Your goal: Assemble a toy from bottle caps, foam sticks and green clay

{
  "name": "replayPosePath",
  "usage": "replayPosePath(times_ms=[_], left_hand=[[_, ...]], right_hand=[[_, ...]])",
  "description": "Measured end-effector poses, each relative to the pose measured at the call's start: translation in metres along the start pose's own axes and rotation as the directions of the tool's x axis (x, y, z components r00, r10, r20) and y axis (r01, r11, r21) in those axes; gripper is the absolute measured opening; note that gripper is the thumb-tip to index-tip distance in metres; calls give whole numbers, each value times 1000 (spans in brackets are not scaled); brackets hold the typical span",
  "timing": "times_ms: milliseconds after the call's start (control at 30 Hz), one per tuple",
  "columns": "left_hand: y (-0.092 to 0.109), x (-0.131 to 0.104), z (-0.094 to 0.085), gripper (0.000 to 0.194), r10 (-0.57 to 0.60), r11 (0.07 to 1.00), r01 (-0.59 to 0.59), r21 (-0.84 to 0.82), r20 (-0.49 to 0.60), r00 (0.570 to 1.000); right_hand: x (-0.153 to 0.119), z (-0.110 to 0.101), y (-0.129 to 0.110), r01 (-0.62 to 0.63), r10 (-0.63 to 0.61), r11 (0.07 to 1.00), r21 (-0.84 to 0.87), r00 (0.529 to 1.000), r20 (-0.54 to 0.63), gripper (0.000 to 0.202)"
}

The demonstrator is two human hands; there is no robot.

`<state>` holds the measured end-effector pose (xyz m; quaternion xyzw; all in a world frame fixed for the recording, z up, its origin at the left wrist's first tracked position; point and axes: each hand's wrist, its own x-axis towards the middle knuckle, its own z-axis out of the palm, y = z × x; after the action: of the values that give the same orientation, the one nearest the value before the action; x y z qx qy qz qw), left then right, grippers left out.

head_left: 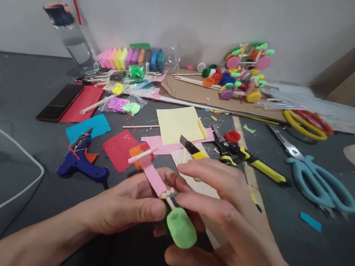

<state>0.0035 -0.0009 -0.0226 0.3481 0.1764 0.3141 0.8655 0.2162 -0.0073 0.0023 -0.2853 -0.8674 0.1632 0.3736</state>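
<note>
A small craft piece made of a pink strip, short sticks and a green clay oval is held above the table. My left hand grips it, thumb near the stick ends. Red and orange round parts show at its far end, beside a pink-tipped stick. My right hand is on the other side, fingers spread around the green oval, with fingertips close to the stick ends. Whether those fingertips touch the piece is hard to tell.
A blue glue gun lies left. Beyond the hands are yellow paper, a cutter and pliers. Blue scissors lie right. A water bottle, clay packs and finished colourful models stand at the back.
</note>
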Motion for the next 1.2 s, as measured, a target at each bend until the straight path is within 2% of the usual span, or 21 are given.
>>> replayPosePath(times_ms=[167,533,867,1200], left_hand=[[0,0,0,38,24,1000,-23,-14,41,999],[0,0,-1,41,-20,1000,21,-3,103,994],[0,-4,-4,41,-90,996,88,27,84,992],[0,-4,-7,41,-120,993,118,21,77,990]], right_hand=[[2,-3,1,22,-20,998,58,999,-45,33],[6,2,8,-73,85,927,367,996,-18,29],[6,5,9,-161,168,872,462,985,27,42],[9,5,9,-191,192,854,484,980,48,41]])
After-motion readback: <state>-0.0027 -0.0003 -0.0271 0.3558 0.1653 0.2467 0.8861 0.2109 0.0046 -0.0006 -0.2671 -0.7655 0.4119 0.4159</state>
